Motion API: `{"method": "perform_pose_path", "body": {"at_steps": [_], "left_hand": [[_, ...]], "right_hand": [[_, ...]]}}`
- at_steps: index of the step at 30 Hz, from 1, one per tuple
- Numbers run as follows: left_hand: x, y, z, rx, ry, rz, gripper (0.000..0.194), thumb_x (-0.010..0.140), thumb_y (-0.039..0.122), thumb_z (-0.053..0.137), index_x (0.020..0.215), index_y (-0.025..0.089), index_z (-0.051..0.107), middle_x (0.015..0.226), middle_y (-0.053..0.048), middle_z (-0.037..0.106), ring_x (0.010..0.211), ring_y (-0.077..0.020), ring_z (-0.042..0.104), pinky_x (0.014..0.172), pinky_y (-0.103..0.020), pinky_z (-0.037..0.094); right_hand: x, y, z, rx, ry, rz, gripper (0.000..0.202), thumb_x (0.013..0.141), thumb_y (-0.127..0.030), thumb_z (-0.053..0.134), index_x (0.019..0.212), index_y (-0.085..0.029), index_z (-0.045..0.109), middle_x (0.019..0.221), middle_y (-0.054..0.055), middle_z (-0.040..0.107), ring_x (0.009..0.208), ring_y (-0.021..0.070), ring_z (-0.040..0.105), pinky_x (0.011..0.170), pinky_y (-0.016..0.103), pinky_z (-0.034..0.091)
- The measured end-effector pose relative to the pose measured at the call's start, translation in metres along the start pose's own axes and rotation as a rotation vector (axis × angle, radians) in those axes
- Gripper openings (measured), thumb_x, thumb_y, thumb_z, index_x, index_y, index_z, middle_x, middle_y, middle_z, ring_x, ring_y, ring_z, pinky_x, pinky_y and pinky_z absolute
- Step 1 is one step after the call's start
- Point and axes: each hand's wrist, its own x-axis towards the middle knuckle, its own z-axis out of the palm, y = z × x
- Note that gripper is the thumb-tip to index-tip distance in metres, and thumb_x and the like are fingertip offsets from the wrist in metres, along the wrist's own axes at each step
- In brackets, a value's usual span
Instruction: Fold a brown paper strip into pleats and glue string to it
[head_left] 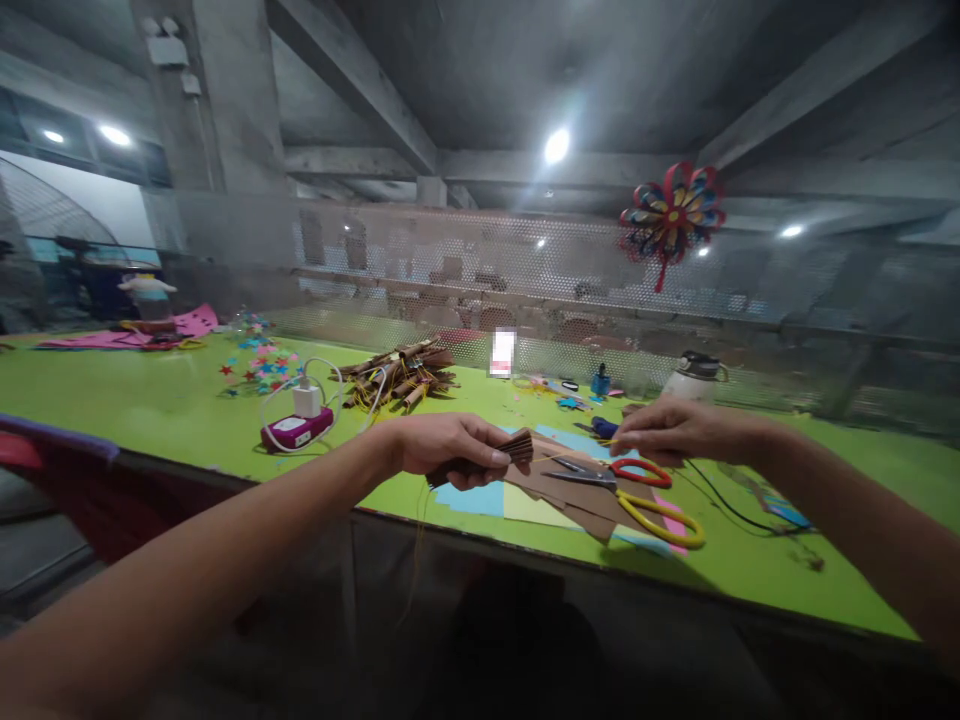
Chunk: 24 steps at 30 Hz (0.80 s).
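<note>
In my left hand [459,447] is a pleated brown paper strip [520,447], its folds pinched between thumb and fingers. Loose yellow thread [418,545] dangles below that hand past the table edge. A stretch of thread [559,457] runs from the folded paper toward my right hand [667,430], whose fingertips are pinched together on it. Below and between the hands lie scissors [600,478] with one red and one yellow handle loop, blades pointing left. They rest on brown paper sheets [581,512] over light blue, yellow and pink paper [484,500].
A pile of brown paper bundles [405,375] with yellow threads sits behind my left hand. Left of it stands a purple power socket [296,432] with a white charger. Paper stars [266,365], a blue bottle [600,380] and a white flask [691,378] stand farther back.
</note>
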Motion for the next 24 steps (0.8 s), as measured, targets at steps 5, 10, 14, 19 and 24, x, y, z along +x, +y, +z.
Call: {"method": "perform_pose_path", "body": {"at_steps": [5, 10, 14, 19, 24], "left_hand": [[0.027, -0.011, 0.000, -0.027, -0.046, 0.004, 0.032, 0.076, 0.032, 0.065, 0.104, 0.016, 0.062, 0.068, 0.001, 0.045, 0.054, -0.0070, 0.039, 0.040, -0.018, 0.022], [0.062, -0.018, 0.006, -0.034, -0.032, 0.003, 0.019, 0.072, 0.027, 0.068, 0.085, 0.013, 0.062, 0.064, 0.001, 0.050, 0.051, -0.0067, 0.043, 0.042, -0.018, 0.029], [0.071, -0.023, 0.005, -0.053, 0.046, 0.002, 0.020, 0.069, 0.028, 0.069, 0.071, 0.012, 0.059, 0.061, 0.000, 0.054, 0.051, -0.0077, 0.048, 0.046, -0.020, 0.035], [0.060, -0.028, 0.010, -0.041, 0.049, -0.016, 0.036, 0.068, 0.043, 0.070, 0.086, 0.014, 0.060, 0.067, -0.002, 0.061, 0.050, -0.0092, 0.052, 0.048, -0.022, 0.039], [0.018, -0.045, 0.027, -0.036, 0.167, -0.046, 0.050, 0.069, 0.052, 0.067, 0.103, 0.017, 0.054, 0.059, 0.003, 0.052, 0.048, -0.0096, 0.046, 0.046, -0.021, 0.032]], "right_hand": [[-0.005, -0.003, -0.011, -0.592, 0.278, 0.026, 0.042, 0.083, -0.051, 0.053, 0.105, -0.018, 0.068, 0.093, 0.011, 0.066, 0.077, 0.0195, 0.059, 0.064, 0.029, 0.044], [0.026, -0.058, 0.059, -0.838, 0.321, -0.247, 0.034, 0.086, -0.041, 0.054, 0.114, -0.022, 0.059, 0.113, 0.010, 0.061, 0.103, 0.0240, 0.053, 0.084, 0.036, 0.040], [0.047, -0.058, 0.084, -0.895, 0.259, -0.147, 0.015, 0.088, -0.026, 0.052, 0.094, -0.016, 0.062, 0.079, 0.006, 0.066, 0.068, 0.0164, 0.057, 0.064, 0.028, 0.038], [0.042, -0.042, 0.079, -0.849, 0.217, -0.267, 0.018, 0.085, -0.009, 0.047, 0.083, -0.015, 0.064, 0.076, 0.006, 0.065, 0.060, 0.0112, 0.054, 0.053, 0.024, 0.030], [0.020, -0.043, 0.078, -0.761, 0.304, -0.272, 0.021, 0.083, -0.004, 0.043, 0.081, -0.016, 0.060, 0.074, 0.005, 0.062, 0.060, 0.0116, 0.053, 0.052, 0.024, 0.032]]}}
